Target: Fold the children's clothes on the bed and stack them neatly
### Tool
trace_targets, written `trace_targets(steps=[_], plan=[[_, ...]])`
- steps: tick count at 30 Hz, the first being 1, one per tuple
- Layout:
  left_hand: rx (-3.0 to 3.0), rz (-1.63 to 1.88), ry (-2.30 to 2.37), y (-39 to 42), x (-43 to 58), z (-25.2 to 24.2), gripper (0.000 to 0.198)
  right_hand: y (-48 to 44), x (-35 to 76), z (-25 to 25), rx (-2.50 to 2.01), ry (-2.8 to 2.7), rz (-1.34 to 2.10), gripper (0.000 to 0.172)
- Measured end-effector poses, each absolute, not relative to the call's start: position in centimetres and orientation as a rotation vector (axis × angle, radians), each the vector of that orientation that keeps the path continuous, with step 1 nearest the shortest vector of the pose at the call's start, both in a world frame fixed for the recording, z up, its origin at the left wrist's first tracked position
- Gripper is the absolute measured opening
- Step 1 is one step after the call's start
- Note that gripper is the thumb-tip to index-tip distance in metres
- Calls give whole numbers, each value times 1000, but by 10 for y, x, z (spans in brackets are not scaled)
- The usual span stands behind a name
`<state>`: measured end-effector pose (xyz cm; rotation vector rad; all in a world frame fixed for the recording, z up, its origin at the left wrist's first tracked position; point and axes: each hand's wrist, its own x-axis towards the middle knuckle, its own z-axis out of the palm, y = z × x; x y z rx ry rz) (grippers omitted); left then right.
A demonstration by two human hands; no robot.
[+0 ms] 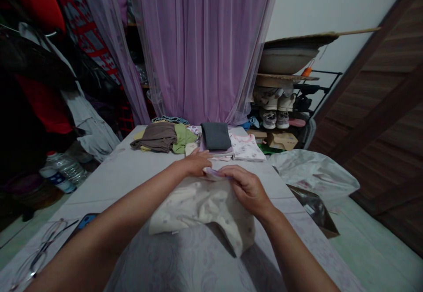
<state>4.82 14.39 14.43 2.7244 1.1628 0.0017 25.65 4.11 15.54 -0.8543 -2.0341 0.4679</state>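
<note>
Your right hand has its grip pinched on the upper edge of the cream spotted garment, just below frame centre; your left hand is at that edge, its grip unclear.

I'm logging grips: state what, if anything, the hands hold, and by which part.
The right hand holds the pale spotted garment by its far edge, where lilac shows. The left hand is at that edge too; whether it grips cannot be told.
</note>
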Motion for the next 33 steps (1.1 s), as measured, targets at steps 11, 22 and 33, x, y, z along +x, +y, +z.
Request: trace_targets(steps=[11, 22, 33], plan=[[2093, 507, 1231, 142, -38, 171, 31, 80, 318, 161, -1491, -2099, 537, 47], [2232, 1055, 1774, 143, -60, 236, 34, 134, 330, 206, -1317, -1724, 636, 28], [1918, 1099, 1645, 80, -87, 257, 53, 85, 328, 235, -1214, -1524, 736, 41]])
